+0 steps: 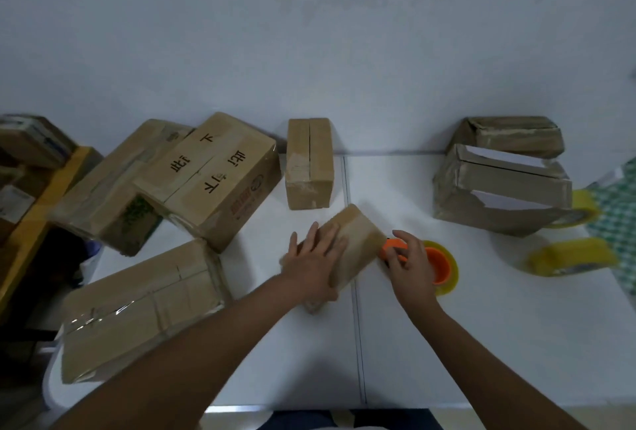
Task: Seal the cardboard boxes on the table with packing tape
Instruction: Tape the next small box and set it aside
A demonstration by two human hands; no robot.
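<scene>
A small cardboard box (358, 240) lies at an angle in the middle of the white table (481, 326). My left hand (315, 262) rests flat on its top with fingers spread. At the box's right end, my right hand (411, 262) grips an orange tape dispenser (438, 264) carrying a yellowish roll, its front edge touching the box. Another small box (309, 163) stands behind, its top seam showing as a dark slit.
Large taped boxes crowd the left: one with black characters (210, 178), one near the front edge (137, 309). Two torn grey-brown boxes (499, 188) sit at the back right. Yellow tape rolls (571, 255) lie to the right. A wall rises behind the table.
</scene>
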